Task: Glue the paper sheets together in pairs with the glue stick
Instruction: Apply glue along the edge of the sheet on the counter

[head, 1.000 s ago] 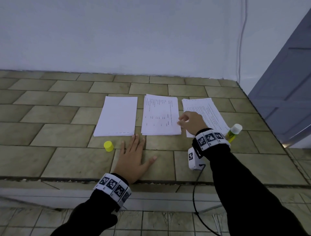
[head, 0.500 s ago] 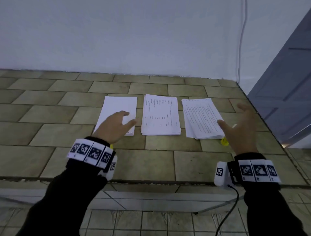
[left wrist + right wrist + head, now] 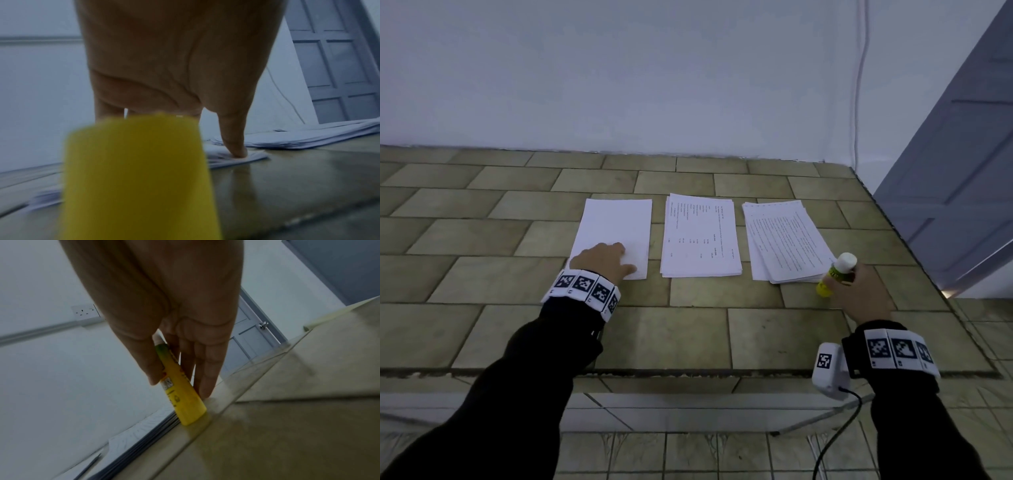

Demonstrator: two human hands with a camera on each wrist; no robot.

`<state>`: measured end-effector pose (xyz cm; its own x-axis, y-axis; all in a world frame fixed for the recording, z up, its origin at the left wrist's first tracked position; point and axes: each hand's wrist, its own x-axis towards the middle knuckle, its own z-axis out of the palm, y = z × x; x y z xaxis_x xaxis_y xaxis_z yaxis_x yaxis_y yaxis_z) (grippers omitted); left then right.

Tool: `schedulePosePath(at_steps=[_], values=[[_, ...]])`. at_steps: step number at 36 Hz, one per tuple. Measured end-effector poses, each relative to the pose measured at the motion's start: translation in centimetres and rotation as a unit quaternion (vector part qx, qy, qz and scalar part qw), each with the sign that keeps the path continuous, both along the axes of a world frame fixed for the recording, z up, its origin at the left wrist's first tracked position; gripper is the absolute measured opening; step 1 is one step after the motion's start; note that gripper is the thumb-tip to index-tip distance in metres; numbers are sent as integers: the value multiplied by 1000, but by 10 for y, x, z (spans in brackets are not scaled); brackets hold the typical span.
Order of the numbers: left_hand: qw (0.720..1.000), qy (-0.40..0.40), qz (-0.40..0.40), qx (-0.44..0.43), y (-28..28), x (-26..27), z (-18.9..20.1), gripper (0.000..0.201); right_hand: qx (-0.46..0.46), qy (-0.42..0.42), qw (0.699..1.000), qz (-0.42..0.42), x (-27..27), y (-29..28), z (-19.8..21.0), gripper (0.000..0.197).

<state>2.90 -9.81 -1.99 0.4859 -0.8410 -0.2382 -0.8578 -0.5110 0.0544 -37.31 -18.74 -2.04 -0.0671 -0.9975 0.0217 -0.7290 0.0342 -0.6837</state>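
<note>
The right hand (image 3: 866, 291), having left the middle stack (image 3: 700, 240), is now pinching the glue stick (image 3: 837, 274) near the desk's (image 3: 482, 335) right edge, while the left hand (image 3: 604, 262), fingers extended, is pressing the left stack (image 3: 616, 222), so gluing looks imminent.

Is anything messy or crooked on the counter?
A little. The right pile is fanned out and turned askew, while the blank pile and middle pile sit neat and square. The glue stick has no cap; the yellow cap stands by the left hand.
</note>
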Motion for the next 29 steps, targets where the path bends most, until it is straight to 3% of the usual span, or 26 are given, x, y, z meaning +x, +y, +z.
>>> schedulePosePath(at_steps=[7,12,18,24,29], values=[[993,49,31,-106,7,9,13,53,-1,-6,1000,6,0,2,0,35],[971,65,68,-219,16,9,37,50,1,-2,1000,14,-1,-1,-2,35],[931,148,-46,-330,31,-27,65,44,3,17,1000,19,0,-2,-4,32],[917,231,-228,-232,45,-63,52,46,13,-9,995,97,6,6,0,42],[916,193,-334,-109,54,-84,31,54,11,-14,990,139,9,15,5,42]])
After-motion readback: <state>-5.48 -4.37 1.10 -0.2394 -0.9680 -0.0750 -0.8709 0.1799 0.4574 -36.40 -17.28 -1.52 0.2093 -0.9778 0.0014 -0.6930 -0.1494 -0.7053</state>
